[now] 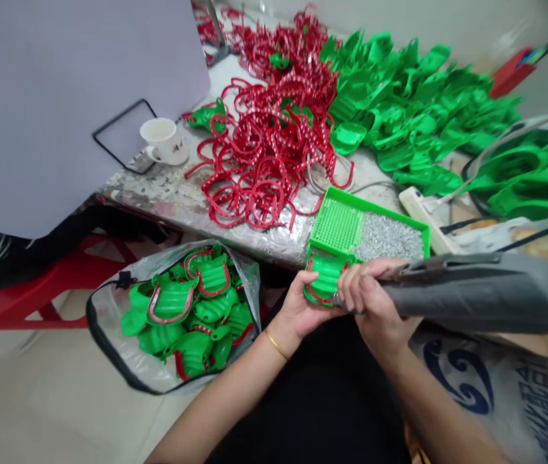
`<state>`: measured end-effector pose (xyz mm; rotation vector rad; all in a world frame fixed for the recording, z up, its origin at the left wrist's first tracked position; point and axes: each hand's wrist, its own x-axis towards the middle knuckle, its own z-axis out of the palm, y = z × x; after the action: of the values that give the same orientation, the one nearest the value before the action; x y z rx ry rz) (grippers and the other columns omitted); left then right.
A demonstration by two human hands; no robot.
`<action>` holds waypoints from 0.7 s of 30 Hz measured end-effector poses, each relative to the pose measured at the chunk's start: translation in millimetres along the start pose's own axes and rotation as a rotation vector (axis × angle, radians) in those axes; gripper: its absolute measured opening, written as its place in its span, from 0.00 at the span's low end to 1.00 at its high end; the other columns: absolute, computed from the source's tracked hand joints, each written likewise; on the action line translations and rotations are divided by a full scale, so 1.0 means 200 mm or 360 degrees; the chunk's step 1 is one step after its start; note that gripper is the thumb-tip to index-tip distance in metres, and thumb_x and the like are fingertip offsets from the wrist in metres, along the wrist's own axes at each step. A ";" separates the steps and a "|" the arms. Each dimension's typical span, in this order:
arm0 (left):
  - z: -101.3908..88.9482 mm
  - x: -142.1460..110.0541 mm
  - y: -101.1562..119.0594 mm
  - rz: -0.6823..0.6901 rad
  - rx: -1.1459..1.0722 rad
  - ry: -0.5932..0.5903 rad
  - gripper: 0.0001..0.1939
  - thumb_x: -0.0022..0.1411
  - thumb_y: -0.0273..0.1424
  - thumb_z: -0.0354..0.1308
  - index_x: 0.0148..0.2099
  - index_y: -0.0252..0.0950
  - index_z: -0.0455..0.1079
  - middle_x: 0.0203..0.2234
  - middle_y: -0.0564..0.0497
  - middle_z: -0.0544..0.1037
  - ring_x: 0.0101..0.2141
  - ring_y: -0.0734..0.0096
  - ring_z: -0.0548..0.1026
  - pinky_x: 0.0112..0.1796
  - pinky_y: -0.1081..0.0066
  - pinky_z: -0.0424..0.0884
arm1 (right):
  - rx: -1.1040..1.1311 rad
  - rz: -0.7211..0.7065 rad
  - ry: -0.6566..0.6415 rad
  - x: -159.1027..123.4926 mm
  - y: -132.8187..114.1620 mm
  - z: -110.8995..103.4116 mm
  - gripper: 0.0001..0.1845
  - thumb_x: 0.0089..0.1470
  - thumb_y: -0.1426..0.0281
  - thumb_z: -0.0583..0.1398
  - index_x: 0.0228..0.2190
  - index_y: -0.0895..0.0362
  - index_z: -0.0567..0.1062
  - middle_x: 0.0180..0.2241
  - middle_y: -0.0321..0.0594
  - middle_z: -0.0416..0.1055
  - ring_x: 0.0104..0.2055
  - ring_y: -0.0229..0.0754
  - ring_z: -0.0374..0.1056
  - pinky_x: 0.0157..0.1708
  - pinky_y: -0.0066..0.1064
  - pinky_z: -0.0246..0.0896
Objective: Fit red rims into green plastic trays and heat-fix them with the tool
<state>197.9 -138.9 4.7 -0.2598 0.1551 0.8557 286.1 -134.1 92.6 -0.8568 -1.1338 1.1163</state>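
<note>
My left hand [303,303] grips a ribbed green plastic piece [325,277] fitted with a red rim strip. My right hand [371,303] closes around a long tool wrapped in grey cloth [487,290], and its metal tip [338,299] sits against the green piece. Just beyond the hands lies a green perforated tray [336,225] holding silvery granules [387,237]. Behind it are a tangled heap of red studded strips [264,148] and a large pile of green moulded pieces [409,109]. How the tool's tip meets the piece is partly hidden by my fingers.
A foil-covered table edge [191,209] runs in front of the heaps, with a white mug [164,142] at its left. Assembled pieces fill a clear plastic bag [109,328] at my left. A white power strip [423,216] and a basin of green pieces [525,174] sit right.
</note>
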 end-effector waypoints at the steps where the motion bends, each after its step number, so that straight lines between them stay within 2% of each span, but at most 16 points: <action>1: 0.00 0.00 0.00 -0.0007 -0.0009 0.0003 0.24 0.52 0.32 0.53 0.50 0.25 0.65 0.39 0.41 0.76 0.37 0.61 0.74 0.39 0.63 0.66 | 0.0028 0.0033 -0.0016 0.00 -0.01 0.00 0.05 0.52 0.73 0.60 0.32 0.52 0.69 0.16 0.28 0.59 0.16 0.34 0.58 0.16 0.29 0.56; 5: 0.03 -0.01 0.00 -0.0014 -0.0050 -0.0055 0.23 0.53 0.34 0.54 0.50 0.25 0.66 0.37 0.41 0.75 0.36 0.64 0.71 0.36 0.68 0.63 | 0.0141 0.0175 -0.0086 0.13 -0.07 -0.02 0.04 0.53 0.73 0.59 0.34 0.55 0.69 0.16 0.28 0.58 0.16 0.33 0.57 0.17 0.28 0.55; 9: 0.06 -0.01 0.00 -0.0150 -0.0089 -0.0178 0.31 0.50 0.35 0.56 0.53 0.20 0.62 0.36 0.41 0.70 0.33 0.69 0.66 0.33 0.74 0.59 | 0.0115 -0.0010 0.0012 0.44 -0.10 -0.01 0.07 0.50 0.73 0.62 0.32 0.56 0.68 0.16 0.26 0.57 0.16 0.31 0.55 0.18 0.26 0.54; 13: 0.05 -0.01 0.00 -0.0152 -0.0070 -0.0177 0.33 0.50 0.35 0.55 0.56 0.19 0.59 0.37 0.41 0.67 0.34 0.69 0.64 0.34 0.74 0.57 | -0.0087 -0.0278 0.0147 0.76 0.06 0.01 0.08 0.47 0.68 0.62 0.29 0.57 0.69 0.16 0.27 0.59 0.15 0.31 0.57 0.17 0.25 0.55; 15: 0.05 -0.01 0.01 -0.0160 -0.0062 -0.0181 0.34 0.50 0.35 0.55 0.56 0.20 0.59 0.37 0.41 0.66 0.34 0.69 0.64 0.34 0.75 0.57 | -0.0202 -0.0289 0.0223 0.87 0.17 0.01 0.07 0.47 0.67 0.62 0.28 0.57 0.69 0.16 0.28 0.60 0.16 0.31 0.57 0.17 0.25 0.56; 18: 0.04 -0.01 0.01 -0.0158 -0.0058 -0.0187 0.34 0.49 0.35 0.56 0.56 0.19 0.59 0.38 0.41 0.66 0.34 0.68 0.64 0.34 0.75 0.56 | -0.0263 -0.0260 0.0257 0.94 0.29 0.01 0.08 0.47 0.67 0.61 0.28 0.59 0.70 0.15 0.29 0.62 0.16 0.32 0.59 0.18 0.26 0.58; 21: 0.03 0.00 0.01 -0.0152 -0.0066 -0.0195 0.34 0.49 0.35 0.56 0.56 0.19 0.59 0.38 0.41 0.66 0.34 0.68 0.63 0.34 0.75 0.56 | -0.0295 -0.0244 0.0265 0.96 0.34 0.01 0.08 0.47 0.67 0.62 0.28 0.59 0.71 0.16 0.30 0.63 0.16 0.32 0.60 0.18 0.25 0.58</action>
<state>196.2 -136.6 9.7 -0.2511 0.0108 0.7782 276.0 68.9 76.9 -0.9708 -1.1548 0.8078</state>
